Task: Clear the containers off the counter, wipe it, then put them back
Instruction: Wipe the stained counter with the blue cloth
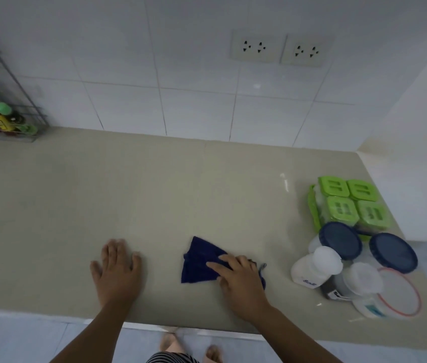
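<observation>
My right hand (241, 279) lay flat on the dark blue cloth (199, 263), fingers spread and fairly straight. It pressed the cloth down on the tabletop (154, 192) instead of bunching it, so the fabric met the surface broadly. My left hand (118, 271) rested palm down on the bare tabletop beside it, fingers apart and gripping nothing. I judged it was there to steady me as I leaned over the near edge.

The containers sat crowded together at the right end of the tabletop, well apart from the cloth. Probably that was to free the middle stretch for wiping. The green-lidded tubs (348, 205) stood packed in a block nearest the wall. In front of them were two blue-lidded jars (340, 239), a white-capped jar (314, 268) and a red-rimmed tub (401, 294), all touching or nearly so.

A wire rack of bottles (5, 113) stood at the far left against the tiled wall.

By my reckoning the wiping was in hand. The patch under the containers could not be reached where they stood, and the putting back was not yet begun.
</observation>
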The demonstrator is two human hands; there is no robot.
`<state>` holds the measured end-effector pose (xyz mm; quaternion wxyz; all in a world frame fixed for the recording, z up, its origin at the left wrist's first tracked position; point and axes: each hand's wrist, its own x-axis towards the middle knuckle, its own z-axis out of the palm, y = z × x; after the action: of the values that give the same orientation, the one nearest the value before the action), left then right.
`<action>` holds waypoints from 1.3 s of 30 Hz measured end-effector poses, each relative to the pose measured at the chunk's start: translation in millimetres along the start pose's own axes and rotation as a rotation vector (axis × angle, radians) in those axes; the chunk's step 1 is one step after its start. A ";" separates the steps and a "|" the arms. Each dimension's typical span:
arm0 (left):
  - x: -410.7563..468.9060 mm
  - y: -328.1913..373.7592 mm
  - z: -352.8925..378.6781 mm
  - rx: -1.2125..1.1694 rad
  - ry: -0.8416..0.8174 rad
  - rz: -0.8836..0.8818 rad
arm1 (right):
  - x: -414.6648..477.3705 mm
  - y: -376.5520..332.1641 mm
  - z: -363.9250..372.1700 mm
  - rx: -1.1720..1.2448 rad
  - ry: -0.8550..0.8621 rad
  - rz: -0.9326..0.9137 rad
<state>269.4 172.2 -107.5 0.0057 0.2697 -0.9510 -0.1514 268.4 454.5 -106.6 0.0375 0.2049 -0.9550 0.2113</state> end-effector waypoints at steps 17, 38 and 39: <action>-16.9 -9.3 -6.5 -0.061 -0.041 0.093 | -25.3 27.3 -20.9 0.102 0.065 0.175; -46.1 -18.6 3.7 -0.035 -0.015 0.151 | -64.3 -1.8 -7.9 -0.005 0.016 -0.144; -46.2 -16.3 2.2 -0.047 -0.019 0.137 | -63.6 5.8 -10.9 0.009 0.030 -0.107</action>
<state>317.0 183.5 -111.1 0.0132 0.2024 -0.9633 -0.1757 324.0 487.7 -109.0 0.0622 0.2528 -0.9410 0.2162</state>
